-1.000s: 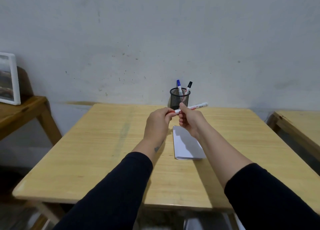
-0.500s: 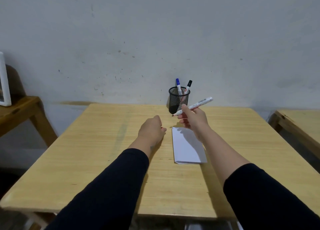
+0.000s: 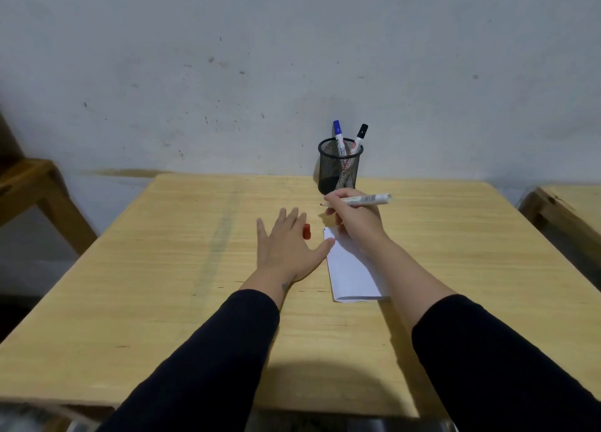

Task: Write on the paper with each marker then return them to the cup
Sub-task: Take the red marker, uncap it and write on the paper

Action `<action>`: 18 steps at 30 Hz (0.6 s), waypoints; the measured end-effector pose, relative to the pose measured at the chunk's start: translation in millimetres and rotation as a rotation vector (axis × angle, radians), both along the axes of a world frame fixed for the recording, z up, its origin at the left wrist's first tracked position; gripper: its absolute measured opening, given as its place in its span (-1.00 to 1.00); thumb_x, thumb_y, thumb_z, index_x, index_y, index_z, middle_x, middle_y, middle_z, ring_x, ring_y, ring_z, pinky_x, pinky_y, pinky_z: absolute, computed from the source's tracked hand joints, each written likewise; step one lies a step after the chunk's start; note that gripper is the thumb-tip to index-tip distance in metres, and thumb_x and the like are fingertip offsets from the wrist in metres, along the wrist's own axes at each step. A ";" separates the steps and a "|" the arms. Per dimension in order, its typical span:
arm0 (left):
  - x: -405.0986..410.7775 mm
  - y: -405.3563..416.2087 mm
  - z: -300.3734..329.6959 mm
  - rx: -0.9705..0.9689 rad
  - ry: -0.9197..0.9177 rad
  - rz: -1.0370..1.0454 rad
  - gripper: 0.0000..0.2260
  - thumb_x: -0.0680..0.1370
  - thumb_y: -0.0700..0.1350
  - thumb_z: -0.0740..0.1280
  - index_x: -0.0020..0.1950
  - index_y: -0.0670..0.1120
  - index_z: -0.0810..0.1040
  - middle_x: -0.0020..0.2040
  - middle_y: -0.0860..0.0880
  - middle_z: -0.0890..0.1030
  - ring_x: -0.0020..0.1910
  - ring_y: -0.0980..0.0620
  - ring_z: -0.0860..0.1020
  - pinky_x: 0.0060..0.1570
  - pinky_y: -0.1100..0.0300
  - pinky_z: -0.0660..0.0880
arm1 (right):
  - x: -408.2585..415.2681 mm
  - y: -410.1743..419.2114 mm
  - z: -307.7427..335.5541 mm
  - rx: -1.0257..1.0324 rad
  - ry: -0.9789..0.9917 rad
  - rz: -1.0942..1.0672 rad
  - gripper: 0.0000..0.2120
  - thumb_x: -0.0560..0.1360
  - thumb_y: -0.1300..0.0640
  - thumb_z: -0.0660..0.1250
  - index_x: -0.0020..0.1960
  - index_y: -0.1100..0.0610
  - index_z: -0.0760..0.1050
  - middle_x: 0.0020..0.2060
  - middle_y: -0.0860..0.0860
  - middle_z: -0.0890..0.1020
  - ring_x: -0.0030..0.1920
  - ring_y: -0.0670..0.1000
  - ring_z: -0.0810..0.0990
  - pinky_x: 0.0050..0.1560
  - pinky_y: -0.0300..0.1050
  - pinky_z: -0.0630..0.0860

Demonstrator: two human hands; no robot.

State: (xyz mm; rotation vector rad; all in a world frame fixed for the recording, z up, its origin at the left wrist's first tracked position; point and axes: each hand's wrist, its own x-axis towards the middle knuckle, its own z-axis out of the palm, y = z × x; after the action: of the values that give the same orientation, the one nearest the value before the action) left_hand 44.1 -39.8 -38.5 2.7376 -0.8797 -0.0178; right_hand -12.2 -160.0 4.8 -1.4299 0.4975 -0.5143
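Observation:
My right hand (image 3: 356, 220) grips an uncapped white marker (image 3: 367, 199), tip pointing left, just above the far end of the folded white paper (image 3: 353, 274). Its red cap (image 3: 306, 231) lies on the table beside my left hand (image 3: 287, 244), which rests flat with fingers spread, the thumb touching the paper's left edge. A black mesh cup (image 3: 340, 168) stands at the table's far edge by the wall. It holds a blue-capped marker (image 3: 338, 135) and a black-capped marker (image 3: 360, 137).
The wooden table (image 3: 195, 269) stands against a grey wall. Another wooden table corner (image 3: 566, 210) is at the right, and a wooden piece of furniture (image 3: 29, 184) at the left.
My left hand pulled the red cap off the marker, set it on the table and opened flat. My right hand lowered the marker toward the paper.

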 end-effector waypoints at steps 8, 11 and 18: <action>4.4 -1.8 -0.8 -0.007 0.006 0.000 -0.22 0.44 0.42 0.03 0.55 0.02 0.08 0.59 0.06 0.04 0.56 0.06 -0.08 0.49 -0.16 -0.17 | 10.5 -3.6 -20.4 -0.294 0.062 -0.197 -0.76 0.49 0.10 0.36 -0.24 0.25 0.51 -0.44 -0.01 0.54 -0.50 -0.30 0.53 -0.47 -0.51 0.38; 4.6 -2.4 -0.6 -0.016 0.008 0.001 -0.22 0.44 0.41 0.05 0.54 0.01 0.09 0.58 0.06 0.05 0.56 0.06 -0.07 0.48 -0.15 -0.17 | 9.4 -2.7 -19.1 -0.327 0.104 -0.235 -0.76 0.49 0.15 0.32 -0.33 0.19 0.46 -0.46 -0.03 0.52 -0.52 -0.34 0.51 -0.50 -0.52 0.35; 4.6 -2.6 -1.1 0.006 0.004 -0.003 -0.22 0.44 0.42 0.04 0.55 0.01 0.08 0.59 0.05 0.04 0.57 0.05 -0.07 0.49 -0.15 -0.16 | 4.4 1.7 -14.9 -0.375 0.134 -0.223 -0.69 0.48 0.19 0.31 -0.42 0.10 0.39 -0.51 -0.06 0.47 -0.58 -0.34 0.48 -0.56 -0.52 0.30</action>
State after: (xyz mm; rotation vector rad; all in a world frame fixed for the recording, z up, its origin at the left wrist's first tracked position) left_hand 48.6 -42.4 -39.6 2.7403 -0.8841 -0.0270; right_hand -7.8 -158.3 -10.1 -1.7863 0.6995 -0.7211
